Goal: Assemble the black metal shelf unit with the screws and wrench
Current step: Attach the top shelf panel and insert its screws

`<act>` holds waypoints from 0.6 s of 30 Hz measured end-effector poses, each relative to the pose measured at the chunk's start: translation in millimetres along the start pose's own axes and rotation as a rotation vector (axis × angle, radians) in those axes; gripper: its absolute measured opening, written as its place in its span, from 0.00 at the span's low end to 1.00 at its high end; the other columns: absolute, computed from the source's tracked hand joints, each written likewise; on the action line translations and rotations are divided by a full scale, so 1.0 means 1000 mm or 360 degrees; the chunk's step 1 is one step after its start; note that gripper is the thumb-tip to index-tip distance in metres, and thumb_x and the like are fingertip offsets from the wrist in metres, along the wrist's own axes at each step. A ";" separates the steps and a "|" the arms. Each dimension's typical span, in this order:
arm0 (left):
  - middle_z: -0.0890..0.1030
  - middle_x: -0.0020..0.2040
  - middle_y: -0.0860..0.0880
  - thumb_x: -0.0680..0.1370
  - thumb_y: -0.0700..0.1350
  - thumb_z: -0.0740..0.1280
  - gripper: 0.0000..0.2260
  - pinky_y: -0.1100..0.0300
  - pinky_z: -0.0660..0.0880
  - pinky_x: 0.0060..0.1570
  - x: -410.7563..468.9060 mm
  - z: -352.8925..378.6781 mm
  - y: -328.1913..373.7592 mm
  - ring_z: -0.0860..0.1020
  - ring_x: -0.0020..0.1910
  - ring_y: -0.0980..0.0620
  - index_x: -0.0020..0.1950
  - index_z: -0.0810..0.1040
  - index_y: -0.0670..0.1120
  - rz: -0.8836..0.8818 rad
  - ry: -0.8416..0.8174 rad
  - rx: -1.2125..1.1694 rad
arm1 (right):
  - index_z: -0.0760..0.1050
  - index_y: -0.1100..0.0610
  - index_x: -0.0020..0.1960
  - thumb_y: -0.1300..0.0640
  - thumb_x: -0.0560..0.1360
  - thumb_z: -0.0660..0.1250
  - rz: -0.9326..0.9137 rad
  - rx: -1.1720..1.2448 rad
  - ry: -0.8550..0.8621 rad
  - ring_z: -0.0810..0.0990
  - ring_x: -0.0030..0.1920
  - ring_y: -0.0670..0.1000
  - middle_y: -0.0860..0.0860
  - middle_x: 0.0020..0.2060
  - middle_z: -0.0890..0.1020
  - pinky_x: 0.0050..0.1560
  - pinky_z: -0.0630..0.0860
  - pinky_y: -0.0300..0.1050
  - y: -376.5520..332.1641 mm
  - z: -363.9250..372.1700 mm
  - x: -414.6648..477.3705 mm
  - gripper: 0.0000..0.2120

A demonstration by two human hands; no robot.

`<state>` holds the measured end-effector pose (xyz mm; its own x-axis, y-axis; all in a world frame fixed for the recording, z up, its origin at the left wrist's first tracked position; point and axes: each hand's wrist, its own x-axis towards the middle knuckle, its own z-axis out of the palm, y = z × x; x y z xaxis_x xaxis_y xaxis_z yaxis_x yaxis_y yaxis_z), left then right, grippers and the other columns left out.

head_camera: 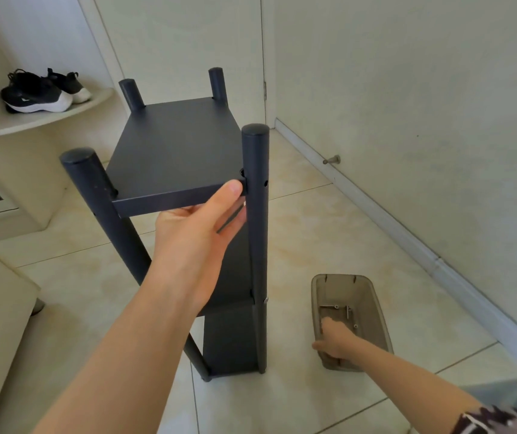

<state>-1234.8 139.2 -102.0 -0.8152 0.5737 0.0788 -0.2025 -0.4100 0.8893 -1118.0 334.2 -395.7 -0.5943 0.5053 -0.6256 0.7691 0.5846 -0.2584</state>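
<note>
Black shelf unit (175,145), left hand (197,223) gripping its top edge, right hand (333,339) in bin (376,296), grip unclear

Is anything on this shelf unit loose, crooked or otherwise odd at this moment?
The screw hole in the front right post looks empty at top shelf level; the left hand holds that shelf's edge. Nothing else stands out.

matt black metal shelf unit (175,145), glossy floor tiles (329,233)
</note>
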 end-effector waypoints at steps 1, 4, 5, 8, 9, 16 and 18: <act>0.85 0.55 0.43 0.71 0.41 0.73 0.08 0.45 0.78 0.63 0.000 0.000 0.000 0.83 0.58 0.44 0.50 0.82 0.44 0.0001 -0.0008 0.0005 | 0.68 0.60 0.58 0.47 0.80 0.64 -0.0022 0.0007 -0.0068 0.76 0.50 0.54 0.56 0.52 0.78 0.47 0.72 0.45 0.000 0.003 -0.001 0.18; 0.84 0.57 0.42 0.71 0.41 0.73 0.11 0.45 0.77 0.63 0.001 0.000 0.001 0.83 0.59 0.44 0.52 0.81 0.42 -0.0005 -0.0022 0.0018 | 0.67 0.55 0.43 0.44 0.79 0.65 -0.0089 -0.0012 -0.0186 0.76 0.47 0.53 0.53 0.43 0.75 0.40 0.69 0.43 0.001 0.016 -0.003 0.16; 0.84 0.57 0.42 0.71 0.42 0.73 0.11 0.45 0.77 0.63 0.001 0.000 0.001 0.83 0.59 0.44 0.52 0.80 0.43 -0.0006 -0.0026 0.0020 | 0.68 0.55 0.46 0.44 0.78 0.66 -0.0113 -0.0014 -0.0208 0.76 0.49 0.54 0.53 0.45 0.76 0.41 0.69 0.43 0.000 0.020 -0.004 0.15; 0.85 0.55 0.44 0.72 0.41 0.73 0.08 0.47 0.78 0.62 0.001 0.000 0.001 0.83 0.59 0.44 0.49 0.81 0.44 -0.0001 -0.0051 0.0010 | 0.70 0.57 0.55 0.43 0.77 0.67 -0.0205 -0.0009 -0.0248 0.75 0.48 0.53 0.53 0.50 0.76 0.44 0.70 0.42 -0.007 0.027 -0.007 0.18; 0.85 0.54 0.44 0.73 0.40 0.73 0.06 0.47 0.78 0.62 0.001 -0.001 0.001 0.83 0.59 0.45 0.49 0.81 0.45 -0.0001 -0.0060 0.0002 | 0.70 0.56 0.55 0.43 0.77 0.67 -0.0237 -0.0005 -0.0267 0.75 0.47 0.52 0.52 0.49 0.76 0.43 0.70 0.42 -0.010 0.029 -0.008 0.17; 0.86 0.52 0.47 0.74 0.39 0.72 0.04 0.51 0.80 0.57 0.000 -0.003 -0.001 0.83 0.58 0.45 0.46 0.81 0.47 -0.0003 -0.0098 -0.0024 | 0.78 0.58 0.53 0.42 0.79 0.63 -0.0331 0.0092 -0.0455 0.81 0.45 0.51 0.51 0.45 0.81 0.47 0.77 0.44 -0.018 0.033 -0.003 0.18; 0.86 0.52 0.46 0.73 0.39 0.72 0.03 0.51 0.80 0.58 -0.001 -0.003 -0.001 0.83 0.59 0.45 0.46 0.82 0.46 0.0004 -0.0121 -0.0020 | 0.80 0.62 0.54 0.44 0.81 0.61 -0.0287 0.0167 -0.0437 0.82 0.42 0.51 0.53 0.44 0.83 0.50 0.81 0.46 -0.016 0.027 0.002 0.21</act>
<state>-1235.5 137.4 -104.1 -0.7723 0.6248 0.1152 -0.2081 -0.4201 0.8833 -1125.2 308.6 -412.5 -0.6483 0.2016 -0.7342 0.6859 0.5733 -0.4482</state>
